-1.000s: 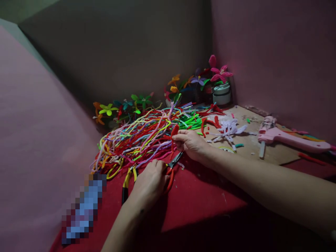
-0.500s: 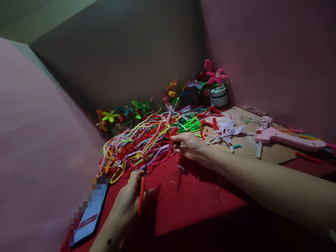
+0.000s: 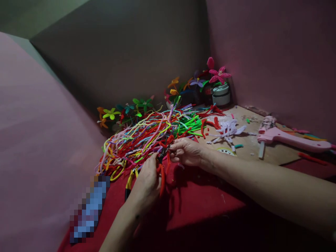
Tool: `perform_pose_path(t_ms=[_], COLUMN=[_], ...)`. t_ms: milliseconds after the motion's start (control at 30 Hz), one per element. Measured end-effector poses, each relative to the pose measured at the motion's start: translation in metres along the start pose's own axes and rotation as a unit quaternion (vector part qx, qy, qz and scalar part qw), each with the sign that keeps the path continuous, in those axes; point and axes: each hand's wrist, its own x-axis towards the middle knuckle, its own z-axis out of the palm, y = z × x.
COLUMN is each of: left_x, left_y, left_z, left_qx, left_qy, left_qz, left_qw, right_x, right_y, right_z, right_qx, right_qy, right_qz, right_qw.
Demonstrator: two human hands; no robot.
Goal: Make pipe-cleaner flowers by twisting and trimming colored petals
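My left hand (image 3: pixel 147 182) is closed around red-handled pliers (image 3: pixel 162 180), whose dark jaws point up and away. In the fingertips of my right hand (image 3: pixel 186 150) is a bent red pipe cleaner (image 3: pixel 168 140), with one end hanging below. The jaws meet the red piece close to my right fingers; whether they grip it is too small to tell. Just behind both hands spreads a heap of many-coloured pipe cleaners (image 3: pixel 141 140). A yellow-and-black handled tool (image 3: pixel 128 183) lies beside my left hand, partly hidden by it.
A pink glue gun (image 3: pixel 291 138) lies on a board (image 3: pixel 278 154) at right, near a pale lilac pipe-cleaner piece (image 3: pixel 228 129). Pipe-cleaner flowers (image 3: pixel 144 104) stand along the back, by a lidded container (image 3: pixel 221 95). A blurred-out phone (image 3: pixel 90 213) rests at left on red cloth (image 3: pixel 199 203).
My left hand has moved up and right, bringing the pliers to the red pipe cleaner. My right hand has come slightly lower with the piece. The yellow-and-black tool shows more now.
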Motion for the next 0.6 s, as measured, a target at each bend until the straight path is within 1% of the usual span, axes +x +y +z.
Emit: perform_pose_path(t_ms=[133,233,367,467,533,600], left_x=[0.003,0.004,0.007,0.010,0.012,0.012], left_y=[0.013,0.019,0.024,0.027,0.027,0.026], left_z=[-0.006,-0.009,-0.009,-0.008,-0.006,-0.004], left_qx=[-0.021,-0.002,0.077,0.164,0.209,0.221], left_qy=[-0.042,-0.057,-0.075,-0.115,-0.141,-0.153], left_qz=[-0.014,-0.040,-0.094,-0.133,-0.145,-0.145], left_qw=[0.999,0.998,0.990,0.971,0.957,0.952], right_x=[0.000,0.001,0.003,0.004,0.004,0.003], right_y=[0.001,0.002,0.005,0.006,0.006,0.007], right_z=[-0.001,-0.002,-0.001,0.000,0.001,0.002], right_qx=[-0.009,-0.016,-0.034,-0.046,-0.042,-0.041], right_qy=[-0.029,-0.041,-0.011,0.006,0.014,0.026], right_qz=[0.007,-0.008,-0.021,-0.027,-0.028,-0.027], right_qw=[0.999,0.999,0.999,0.999,0.999,0.998])
